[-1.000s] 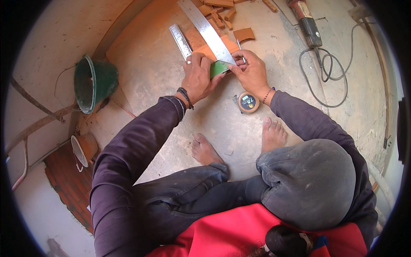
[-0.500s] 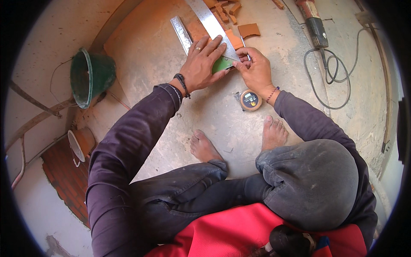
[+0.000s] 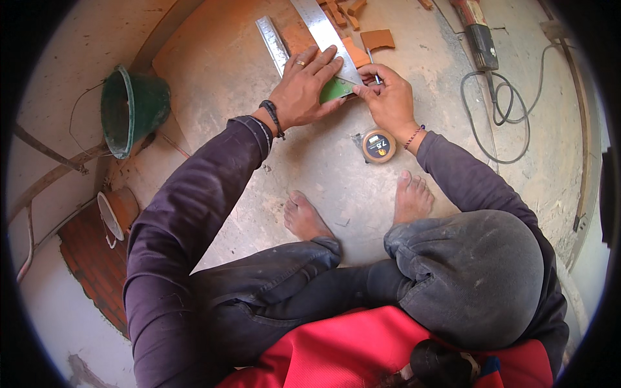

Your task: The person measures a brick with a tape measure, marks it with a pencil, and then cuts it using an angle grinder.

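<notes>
A metal square with a green corner (image 3: 336, 90) lies over an orange-brown tile (image 3: 299, 39) on the floor. Its long silver blade (image 3: 321, 27) runs away from me, and a shorter ruled arm (image 3: 272, 43) shows to the left. My left hand (image 3: 304, 90) rests flat across the square, fingers stretched out. At the square's near right corner, my right hand (image 3: 390, 98) is closed around a slim pen (image 3: 370, 58), its thumb and fingertips touching the corner. A round tape measure (image 3: 378, 146) sits on the floor just below the right hand.
Broken tile pieces (image 3: 377, 39) and cut strips (image 3: 336, 14) lie beyond the hands. An angle grinder (image 3: 477, 39) with a looped cord (image 3: 495, 123) is at the far right. A green bucket (image 3: 132, 113) and a smaller orange bucket (image 3: 119, 212) lie tipped at left. My bare feet (image 3: 306, 216) are nearby.
The view has shifted slightly. Both hands stay at the square, and the right hand's fingers have moved a little around the pen at the corner.
</notes>
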`<state>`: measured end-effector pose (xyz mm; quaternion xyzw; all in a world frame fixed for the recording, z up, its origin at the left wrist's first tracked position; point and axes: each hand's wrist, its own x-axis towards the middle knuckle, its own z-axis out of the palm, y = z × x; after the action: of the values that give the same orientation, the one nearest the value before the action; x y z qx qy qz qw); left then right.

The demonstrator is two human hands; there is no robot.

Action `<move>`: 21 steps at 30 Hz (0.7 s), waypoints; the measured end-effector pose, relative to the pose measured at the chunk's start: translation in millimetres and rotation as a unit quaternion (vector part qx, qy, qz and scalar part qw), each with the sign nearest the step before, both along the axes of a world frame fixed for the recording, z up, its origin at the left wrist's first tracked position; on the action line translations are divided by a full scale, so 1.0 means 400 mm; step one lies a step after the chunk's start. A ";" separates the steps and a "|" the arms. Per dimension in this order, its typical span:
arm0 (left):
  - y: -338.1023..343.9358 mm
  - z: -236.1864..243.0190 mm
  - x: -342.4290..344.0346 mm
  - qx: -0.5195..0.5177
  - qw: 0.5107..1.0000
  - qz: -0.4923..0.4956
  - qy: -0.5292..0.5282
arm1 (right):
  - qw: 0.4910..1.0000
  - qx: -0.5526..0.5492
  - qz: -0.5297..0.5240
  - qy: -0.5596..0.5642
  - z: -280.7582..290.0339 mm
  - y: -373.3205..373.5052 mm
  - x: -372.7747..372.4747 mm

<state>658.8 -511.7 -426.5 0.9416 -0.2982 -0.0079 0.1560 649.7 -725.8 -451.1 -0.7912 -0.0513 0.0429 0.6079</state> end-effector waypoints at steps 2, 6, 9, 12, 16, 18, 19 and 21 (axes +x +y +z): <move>-0.001 0.000 0.002 0.002 1.000 -0.003 0.000 | 1.000 0.006 0.004 -0.004 -0.003 -0.004 0.001; -0.002 0.003 0.004 0.011 1.000 -0.007 -0.002 | 0.999 0.025 0.011 -0.044 -0.005 -0.011 0.012; -0.002 0.011 0.001 0.014 1.000 -0.002 0.011 | 0.999 -0.024 0.012 -0.038 0.024 -0.034 0.038; -0.008 0.027 0.007 0.015 0.999 0.006 0.029 | 0.999 -0.022 0.030 0.031 0.042 -0.056 0.070; 0.001 0.038 0.031 -0.027 0.998 0.005 0.052 | 0.991 -0.103 0.089 0.004 0.066 -0.062 0.095; 0.001 0.038 0.034 -0.024 0.999 0.009 0.045 | 0.988 -0.112 0.107 0.009 0.068 -0.055 0.103; 0.000 0.037 0.035 -0.024 0.999 0.010 0.041 | 0.985 -0.137 0.108 -0.008 0.067 -0.054 0.107; -0.001 0.039 0.038 -0.029 0.999 0.007 0.043 | 0.976 -0.185 0.108 -0.041 0.065 -0.053 0.112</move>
<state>674.2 -512.1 -410.9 0.9374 -0.2851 -0.0392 0.1960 694.6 -746.8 -425.0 -0.8806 -0.1523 0.0847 0.4406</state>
